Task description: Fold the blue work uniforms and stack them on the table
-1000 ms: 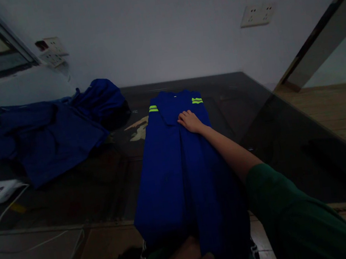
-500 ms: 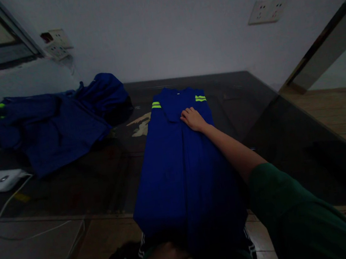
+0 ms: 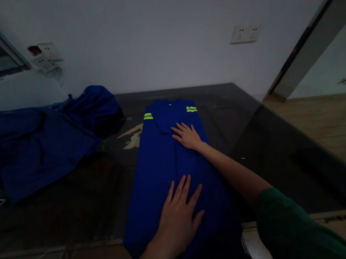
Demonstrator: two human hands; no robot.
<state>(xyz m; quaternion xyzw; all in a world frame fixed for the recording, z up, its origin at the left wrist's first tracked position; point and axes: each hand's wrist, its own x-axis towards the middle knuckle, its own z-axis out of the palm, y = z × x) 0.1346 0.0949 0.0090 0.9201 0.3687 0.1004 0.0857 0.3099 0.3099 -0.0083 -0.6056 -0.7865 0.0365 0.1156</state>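
The blue work garment [image 3: 168,164] lies in front of you, folded lengthwise into a long narrow strip that runs from the near edge of the dark glass table [image 3: 268,142] toward its far edge, roughly along the middle. Its cloth is a deep, even blue and lies flat, with a seam or fold line running down its centre; at the far end you can see the collar area with a short yellow-green reflective stripe on each shoulder. The near end hangs just over the table's near edge toward your body. Your left hand [image 3: 180,216] rests palm down on the near part of the strip, fingers spread wide and flat against the fabric, gripping nothing. Your right hand [image 3: 187,136] is stretched farther out, palm down just below the collar, fingers open and laid flat on the cloth; the green sleeve [image 3: 290,229] of that arm crosses the table's near right corner. Toward the far left corner of the table sits a loose pile of blue clothing [image 3: 41,135], rumpled and unfolded, well apart from the folded piece. On the wall behind, a white socket plate [image 3: 245,33] sits above the far right of the table, and other sockets [image 3: 42,57] hang at the left.
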